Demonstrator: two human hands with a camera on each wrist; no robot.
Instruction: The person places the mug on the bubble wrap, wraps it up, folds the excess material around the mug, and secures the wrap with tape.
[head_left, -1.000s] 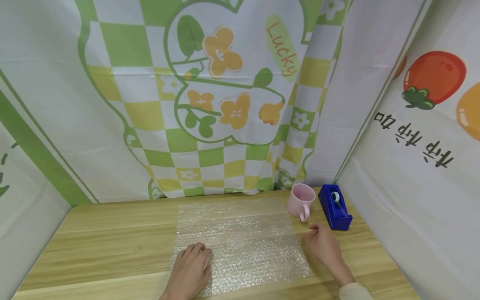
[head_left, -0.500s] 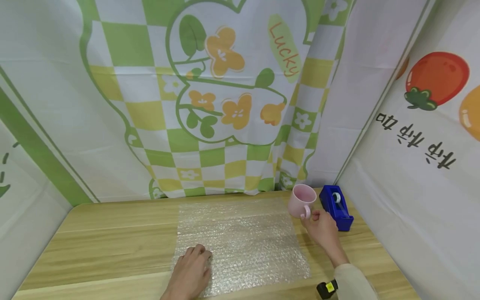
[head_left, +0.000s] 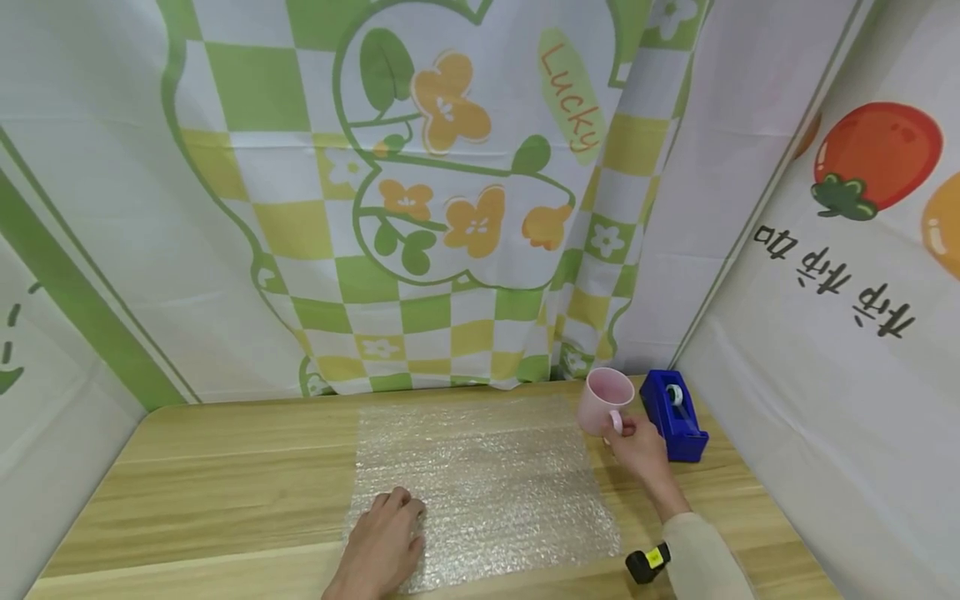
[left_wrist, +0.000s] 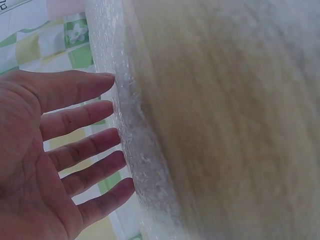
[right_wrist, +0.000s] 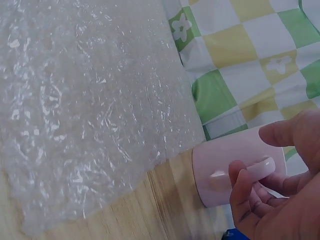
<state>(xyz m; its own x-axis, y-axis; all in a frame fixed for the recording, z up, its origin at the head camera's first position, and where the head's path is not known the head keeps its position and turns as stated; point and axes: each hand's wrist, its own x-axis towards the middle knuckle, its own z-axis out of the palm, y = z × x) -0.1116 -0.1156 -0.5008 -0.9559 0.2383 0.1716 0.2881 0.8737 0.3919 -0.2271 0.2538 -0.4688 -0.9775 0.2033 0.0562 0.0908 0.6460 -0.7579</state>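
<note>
A pink mug (head_left: 597, 408) stands upright at the back right of the table. My right hand (head_left: 641, 450) is at its handle; in the right wrist view the fingers (right_wrist: 242, 197) curl round the handle (right_wrist: 261, 169), and the thumb lies near the mug's side. A sheet of clear bubble wrap (head_left: 480, 483) lies flat across the middle of the table. On its front left edge rests my left hand (head_left: 381, 537). From the left wrist, that hand (left_wrist: 65, 145) shows loosely extended fingers, their tips touching the bubble wrap (left_wrist: 142, 165).
To the right of the mug is a blue tape dispenser (head_left: 675, 417), close to the right wall. A small black device with a yellow label (head_left: 647, 563) sits at the right forearm. A checked curtain (head_left: 435, 333) hangs along the table's back edge (head_left: 247, 402).
My right hand has moved forward to the mug and taken its handle. The black device by the right sleeve has come into view. The left hand stays on the bubble wrap.
</note>
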